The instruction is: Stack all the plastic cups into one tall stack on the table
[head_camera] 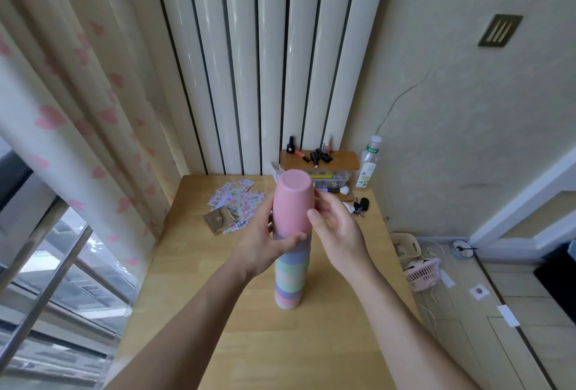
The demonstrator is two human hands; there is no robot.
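Fingers (293, 238) of my left hand (265, 246) wrap the near side of the pink cup (293, 202), thumb lying across its lower rim, while my right hand (333, 230) grasps the opposite side with its thumb pressed to the cup wall. Both hands are closed on this one cup, which I hold upside down, base toward the camera, at the top of the stack (290, 277). That stack stands upright near the middle of the wooden table (343, 343), bands of purple, green, pink and blue showing below my hands.

I judge the step in hand to be seating this pink cup over the column's top. Its rim looks to overlap the uppermost purple cup, though my hands hide how far down it sits. I see no loose cups on the table, so this may be the last one. Next I need a straight downward press along the column's axis, then a gentle release of both hands together, since a sideways nudge could tip so tall a tower toward the stickers (237, 199) behind it.
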